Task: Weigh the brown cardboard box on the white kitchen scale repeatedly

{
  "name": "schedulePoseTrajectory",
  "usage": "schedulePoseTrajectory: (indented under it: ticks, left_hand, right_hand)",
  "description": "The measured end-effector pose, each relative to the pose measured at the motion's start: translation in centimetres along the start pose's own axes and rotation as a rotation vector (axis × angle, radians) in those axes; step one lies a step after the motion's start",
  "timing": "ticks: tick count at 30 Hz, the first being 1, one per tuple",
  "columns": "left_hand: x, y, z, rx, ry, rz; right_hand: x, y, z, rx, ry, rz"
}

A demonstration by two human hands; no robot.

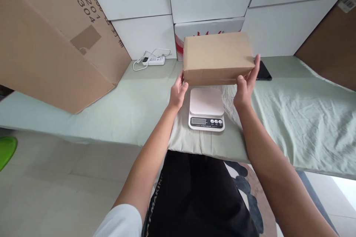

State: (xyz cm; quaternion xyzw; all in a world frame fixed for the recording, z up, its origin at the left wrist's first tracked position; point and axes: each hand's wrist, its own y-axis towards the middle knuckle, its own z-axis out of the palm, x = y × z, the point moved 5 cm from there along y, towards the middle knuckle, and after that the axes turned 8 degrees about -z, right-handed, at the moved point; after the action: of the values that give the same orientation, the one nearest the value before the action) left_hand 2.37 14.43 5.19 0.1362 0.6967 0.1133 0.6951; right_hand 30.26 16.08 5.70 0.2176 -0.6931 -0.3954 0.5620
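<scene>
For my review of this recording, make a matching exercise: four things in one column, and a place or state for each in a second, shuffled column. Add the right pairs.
Things
1. cardboard box
2. digital scale
3. white device with a cable
4. dark flat device

Places or states
A. beside the fingers of the right hand
B. has three round buttons at its front
C. near the large carton on the left
D. held between the left hand and the right hand

Pairs: 1-D, 2-B, 3-C, 4-A
</scene>
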Motion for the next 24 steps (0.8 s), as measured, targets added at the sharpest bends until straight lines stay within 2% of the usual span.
schedulePoseTrajectory:
  ticks: [4, 7, 9, 12, 18, 24]
  left_hand:
    - [-1.5, -4.9, -0.8, -0.051, -0.027, 0.009]
    - [-1.5, -8.9, -1.5, -0.059, -0.02, -0.012]
    - [-1.4, -10.5, -1.6, -0.054, -0.016, -0.031]
    - [-1.3, -11.2, -1.5, -0.045, -0.034, -0.066]
    - [-1.4, -10.6, -1.2, -0.044, -0.079, -0.15]
    - [-1.5, -10.6, -1.4, -0.065, -0.052, -0.145]
  right_hand:
    - [4.6, -3.0, -1.7, 0.055, -0.051, 0.002]
    - [5.2, -6.5, -2.7, 0.035, -0.05, 0.028]
    - [4.9, -8.1, -2.8, 0.013, -0.055, 0.044]
    - [4.6, -8.7, -2.6, -0.001, -0.057, 0.049]
    - [4.4, -8.4, -2.7, -0.01, -0.057, 0.052]
    - [4.8, -8.3, -2.7, -0.024, -0.089, 0.029]
